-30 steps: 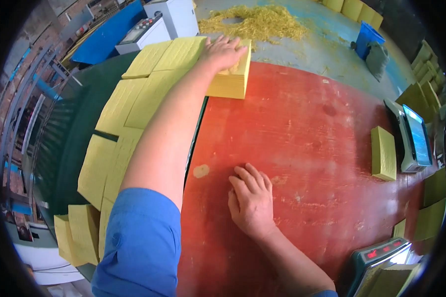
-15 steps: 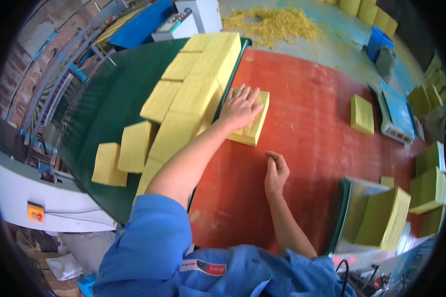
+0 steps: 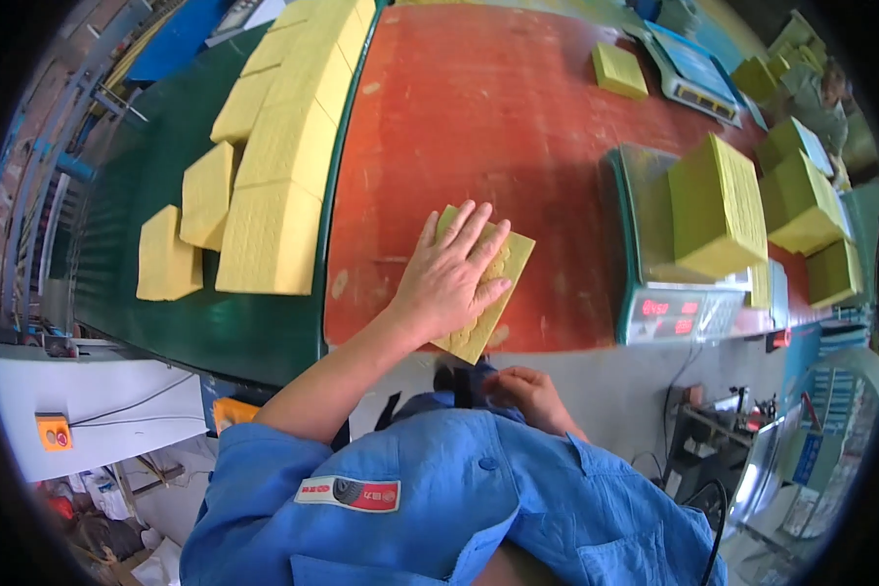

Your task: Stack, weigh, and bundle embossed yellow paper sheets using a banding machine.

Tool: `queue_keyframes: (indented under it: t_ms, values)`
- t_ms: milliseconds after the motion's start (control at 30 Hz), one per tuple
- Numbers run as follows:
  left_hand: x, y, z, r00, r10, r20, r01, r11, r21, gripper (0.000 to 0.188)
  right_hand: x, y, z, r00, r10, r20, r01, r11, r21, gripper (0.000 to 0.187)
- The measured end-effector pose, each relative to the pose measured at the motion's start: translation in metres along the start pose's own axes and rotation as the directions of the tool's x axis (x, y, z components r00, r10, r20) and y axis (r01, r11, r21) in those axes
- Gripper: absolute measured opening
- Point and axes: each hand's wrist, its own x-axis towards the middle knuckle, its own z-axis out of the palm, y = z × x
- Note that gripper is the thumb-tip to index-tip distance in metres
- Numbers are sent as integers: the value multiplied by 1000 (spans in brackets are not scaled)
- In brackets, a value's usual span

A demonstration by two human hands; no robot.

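My left hand (image 3: pixel 446 278) lies flat with spread fingers on a yellow paper stack (image 3: pixel 503 283), pressing its top. The stack sits slantwise at the near edge of the red tabletop (image 3: pixel 430 127), its near corner jutting past the edge. Below that edge, close to my waist, my right hand (image 3: pixel 525 393) has its fingers curled closed. Whatever those fingers hold, if anything, is hidden. On the left, a long row of yellow paper stacks (image 3: pixel 275 230) stands on the green surface (image 3: pixel 146 332), with two loose stacks (image 3: pixel 169 259) beside it.
A digital scale (image 3: pixel 669 313) at right carries a large yellow stack (image 3: pixel 718 205). Farther back are a second scale (image 3: pixel 691 68) and a small yellow stack (image 3: pixel 620 70). More stacks (image 3: pixel 806 200) stand far right, near another person (image 3: pixel 816 103). An orange switch box (image 3: pixel 54 431) is at lower left.
My left hand has drawn the paper stack toward me, from beside the row to the red tabletop's near edge. My right hand has dropped back toward my waist. The view has tilted downward.
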Motion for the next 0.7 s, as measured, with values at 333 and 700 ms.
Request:
queue_keyframes:
  t_ms: [333,700]
  values:
    - [-41,43,-12,866,493,82,-463,854,-235,77,-8,54,13,946,-235,221,60,801,595,61]
    - [-26,35,-41,883,409,230,-405,912,-67,84,37,55,37,825,-534,184,263,652,711,52]
